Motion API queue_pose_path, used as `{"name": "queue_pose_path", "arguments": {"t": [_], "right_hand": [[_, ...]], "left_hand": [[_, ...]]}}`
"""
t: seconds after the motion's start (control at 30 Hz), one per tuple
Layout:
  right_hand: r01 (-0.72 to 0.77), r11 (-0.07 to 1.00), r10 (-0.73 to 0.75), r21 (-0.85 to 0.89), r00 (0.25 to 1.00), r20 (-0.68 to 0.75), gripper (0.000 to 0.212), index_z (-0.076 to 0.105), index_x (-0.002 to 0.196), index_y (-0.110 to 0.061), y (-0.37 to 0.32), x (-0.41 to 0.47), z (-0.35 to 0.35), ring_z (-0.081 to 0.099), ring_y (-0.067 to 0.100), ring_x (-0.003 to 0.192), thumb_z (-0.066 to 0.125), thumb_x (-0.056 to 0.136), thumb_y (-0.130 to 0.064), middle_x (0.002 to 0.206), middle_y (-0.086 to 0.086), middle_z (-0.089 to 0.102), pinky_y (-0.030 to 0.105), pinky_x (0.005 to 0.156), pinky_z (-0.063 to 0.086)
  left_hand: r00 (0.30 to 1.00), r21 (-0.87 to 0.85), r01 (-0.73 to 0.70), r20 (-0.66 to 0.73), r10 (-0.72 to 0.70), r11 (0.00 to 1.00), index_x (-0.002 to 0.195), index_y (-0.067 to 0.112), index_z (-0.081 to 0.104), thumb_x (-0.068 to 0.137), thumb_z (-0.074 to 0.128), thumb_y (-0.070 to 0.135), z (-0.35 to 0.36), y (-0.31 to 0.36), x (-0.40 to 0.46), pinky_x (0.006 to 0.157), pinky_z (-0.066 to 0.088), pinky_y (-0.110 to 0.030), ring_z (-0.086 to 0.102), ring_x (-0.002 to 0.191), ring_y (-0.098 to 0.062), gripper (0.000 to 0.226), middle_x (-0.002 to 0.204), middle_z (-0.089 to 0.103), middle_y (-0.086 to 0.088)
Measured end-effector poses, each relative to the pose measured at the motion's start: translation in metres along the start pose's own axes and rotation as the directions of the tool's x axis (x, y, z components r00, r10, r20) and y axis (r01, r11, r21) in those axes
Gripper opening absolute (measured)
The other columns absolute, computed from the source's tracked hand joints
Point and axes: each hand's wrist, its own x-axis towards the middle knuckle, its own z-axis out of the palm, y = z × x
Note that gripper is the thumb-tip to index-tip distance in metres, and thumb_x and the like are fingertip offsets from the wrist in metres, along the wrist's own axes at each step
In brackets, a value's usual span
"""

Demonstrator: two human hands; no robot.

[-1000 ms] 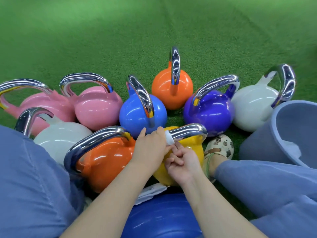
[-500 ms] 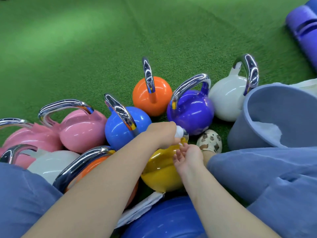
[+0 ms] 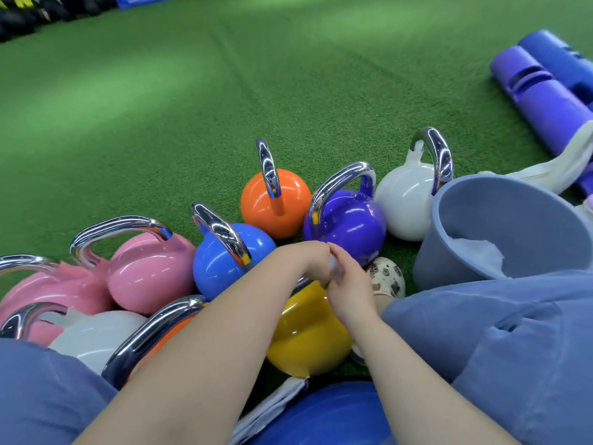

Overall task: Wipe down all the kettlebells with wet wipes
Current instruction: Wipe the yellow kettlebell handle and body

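Several shiny kettlebells with chrome handles stand clustered on green turf (image 3: 224,91). My two hands meet above the yellow kettlebell (image 3: 308,329), whose handle is mostly hidden beneath them. My left hand (image 3: 313,261) is curled at the handle's top and holds a white wet wipe (image 3: 333,268). My right hand (image 3: 351,285) pinches the same wipe from the right. Around them stand a blue kettlebell (image 3: 224,261), a far orange one (image 3: 272,203), a purple one (image 3: 349,226), a white one (image 3: 404,203), a pink one (image 3: 150,268) and a near orange one (image 3: 167,338).
A grey-blue bucket (image 3: 513,220) with white wipes inside stands on the right. Purple and blue rollers (image 3: 545,101) lie at the far right. A blue ball (image 3: 321,415) and a white wipe pack (image 3: 272,406) sit between my knees. My spotted shoe (image 3: 385,279) is beside the yellow kettlebell.
My view has tilted up and to the right. My right hand rose from beside the yellow kettlebell and took hold of the wipe that my left hand holds at the handle.
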Motion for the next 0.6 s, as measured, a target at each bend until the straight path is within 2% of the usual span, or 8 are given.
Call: {"name": "queue_pose_path", "arguments": {"t": [0.13,0.2,0.27,0.33,0.4,0.47,0.53,0.6], "right_hand": [[0.168,0.946,-0.152,-0.277,0.985,0.077,0.058,0.045,0.137,-0.026,-0.006,0.009,-0.003,0.048,0.016,0.118,0.057,0.083,-0.006,0.128,-0.003,0.053,0.023,0.093,0.039],[0.264,0.823,-0.225,-0.503,0.965,0.137,0.059,0.042,0.137,-0.027,-0.009,0.011,-0.003,0.042,0.019,0.114,0.061,0.083,-0.011,0.126,0.000,0.047,0.025,0.088,0.037],[0.295,0.725,-0.296,-0.622,0.950,0.105,0.049,0.051,0.128,-0.026,-0.011,0.011,-0.003,0.041,0.022,0.106,0.063,0.081,-0.015,0.118,0.002,0.047,0.028,0.081,0.035],[0.277,0.708,-0.362,-0.650,0.932,0.004,0.042,0.063,0.109,-0.023,-0.007,0.013,0.004,0.047,0.024,0.094,0.074,0.069,-0.016,0.104,0.003,0.053,0.029,0.073,0.036],[0.268,0.728,-0.417,-0.631,0.904,-0.096,0.036,0.066,0.087,-0.019,0.000,0.017,0.016,0.053,0.024,0.081,0.080,0.055,-0.013,0.088,0.002,0.058,0.032,0.070,0.043],[0.297,0.757,-0.471,-0.582,0.866,-0.171,0.022,0.063,0.075,-0.019,0.003,0.023,0.025,0.058,0.023,0.074,0.074,0.057,-0.013,0.077,-0.002,0.061,0.037,0.083,0.048],[0.281,0.788,-0.443,-0.548,0.877,-0.186,0.008,0.062,0.072,-0.020,0.003,0.026,0.027,0.059,0.023,0.071,0.063,0.066,-0.014,0.070,-0.002,0.062,0.040,0.087,0.050],[0.131,0.885,-0.220,-0.447,0.963,-0.153,0.008,0.063,0.084,-0.018,0.009,0.033,0.025,0.058,0.024,0.081,0.055,0.083,-0.017,0.081,0.002,0.064,0.039,0.087,0.048]], "left_hand": [[1.000,-0.145,-0.014,0.009,0.016,0.989,0.089,0.011,0.053,0.076,0.071,0.020,-0.004,-0.020,-0.013,0.065,0.042,-0.027,0.051,0.074,-0.020,0.024,0.082,0.053,-0.002],[0.999,-0.272,-0.036,0.006,0.039,0.962,0.083,0.017,0.052,0.080,0.069,0.029,-0.006,-0.030,-0.024,0.058,0.039,-0.018,0.049,0.069,-0.012,0.021,0.079,0.054,0.001],[0.999,-0.471,-0.038,-0.045,0.019,0.881,0.083,0.017,0.054,0.088,0.056,0.044,-0.005,-0.039,-0.035,0.057,0.039,-0.018,0.050,0.070,-0.009,0.028,0.083,0.058,-0.001],[0.991,-0.704,-0.019,-0.109,-0.082,0.710,0.096,0.020,0.053,0.095,0.035,0.051,0.002,-0.047,-0.038,0.065,0.037,-0.024,0.055,0.086,-0.011,0.036,0.099,0.054,0.002],[0.952,-0.799,-0.020,-0.198,-0.232,0.600,0.117,0.018,0.050,0.096,0.024,0.052,0.017,-0.054,-0.032,0.080,0.039,-0.033,0.055,0.105,-0.017,0.047,0.113,0.052,0.003],[0.907,-0.784,-0.061,-0.302,-0.294,0.618,0.113,0.019,0.051,0.097,0.022,0.050,0.034,-0.056,-0.023,0.096,0.039,-0.037,0.054,0.109,-0.023,0.046,0.115,0.056,0.000],[0.878,-0.767,-0.093,-0.364,-0.311,0.635,0.102,0.021,0.052,0.097,0.023,0.050,0.048,-0.054,-0.018,0.099,0.039,-0.042,0.056,0.105,-0.026,0.042,0.112,0.060,-0.004],[0.846,-0.764,-0.106,-0.405,-0.345,0.637,0.097,0.021,0.052,0.096,0.024,0.050,0.055,-0.053,-0.014,0.096,0.041,-0.045,0.057,0.100,-0.026,0.041,0.107,0.062,-0.004]]}}
